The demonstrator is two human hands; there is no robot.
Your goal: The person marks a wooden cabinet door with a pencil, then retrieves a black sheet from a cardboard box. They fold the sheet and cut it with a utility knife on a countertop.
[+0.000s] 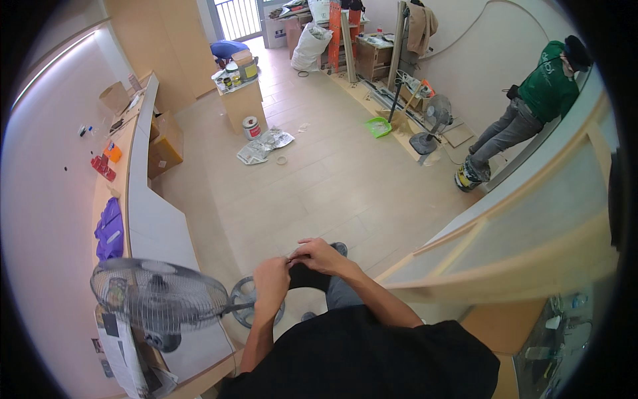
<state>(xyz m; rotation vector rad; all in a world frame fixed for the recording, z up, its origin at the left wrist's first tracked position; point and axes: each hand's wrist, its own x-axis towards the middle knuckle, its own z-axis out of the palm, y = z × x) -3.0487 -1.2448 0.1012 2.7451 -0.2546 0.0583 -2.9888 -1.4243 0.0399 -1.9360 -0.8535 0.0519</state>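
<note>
Just below the right hand (pixel 318 255) lies a dark piece (pixel 308 277); the left hand (pixel 271 278) adjoins its left edge; both hands' fingers curl inward; their grip cannot be told.

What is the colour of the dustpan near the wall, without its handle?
The dustpan is bright green, as the head view shows.

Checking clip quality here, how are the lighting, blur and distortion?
Head view throughout: glare whitens the floor beside the barred gate; the strip light bows with fisheye distortion; corners go black; the wood-framed panel at right looks soft; left hand and right hand look reasonably clear.
</note>
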